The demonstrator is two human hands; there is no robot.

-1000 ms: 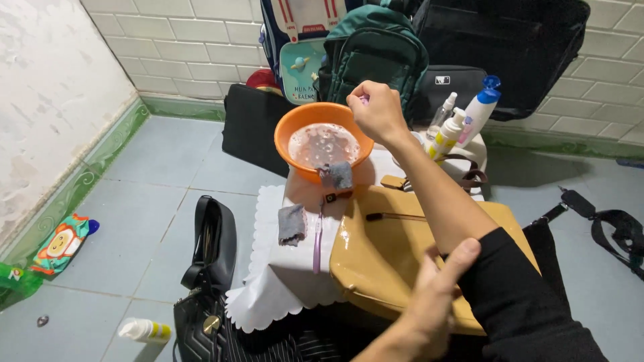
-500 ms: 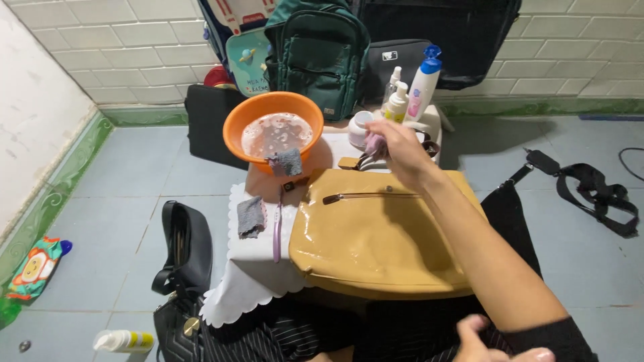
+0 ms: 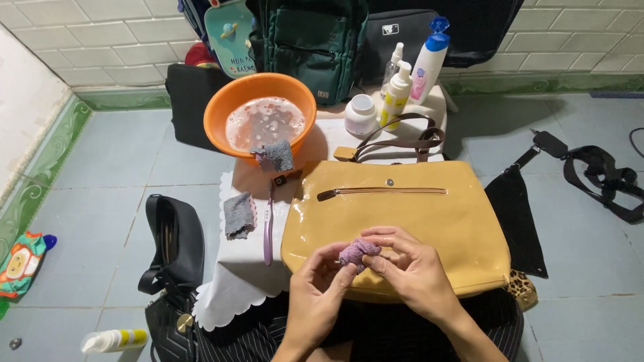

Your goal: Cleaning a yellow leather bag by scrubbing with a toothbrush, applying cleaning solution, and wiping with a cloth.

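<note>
1. While both forearms reach up from the bottom edge of the view, the left hand (image 3: 315, 295) and right hand (image 3: 412, 268) meet over the lower front of a glossy tan handbag (image 3: 402, 214), palms turned inward toward each other.
2. Between them sits a small mauve cloth (image 3: 357, 251), bunched into a lump; the left hand's thumb and fingers (image 3: 339, 271) pinch it from below and the left, and the right hand's fingers (image 3: 389, 243) curl over and pinch it from the right, so both hands are closed on it.
3. That cloth lies just above the bag's smooth, shiny surface, near its bottom edge; whether it touches the bag I cannot tell.
4. Across its upper front the handbag has a zip, and brown straps (image 3: 402, 137) lie at the top; it rests on a low table covered by a white cloth with a scalloped edge (image 3: 235, 281).
5. Left of the bag lie a folded grey rag (image 3: 238, 214) and a purple toothbrush (image 3: 268, 231), side by side.
6. Behind them stands a round orange plastic basin (image 3: 261, 114) of foamy water, another grey rag (image 3: 274, 155) draped over its near rim.
7. Beside the basin stand a white jar (image 3: 361, 115) and plastic bottles (image 3: 412, 74).
</note>
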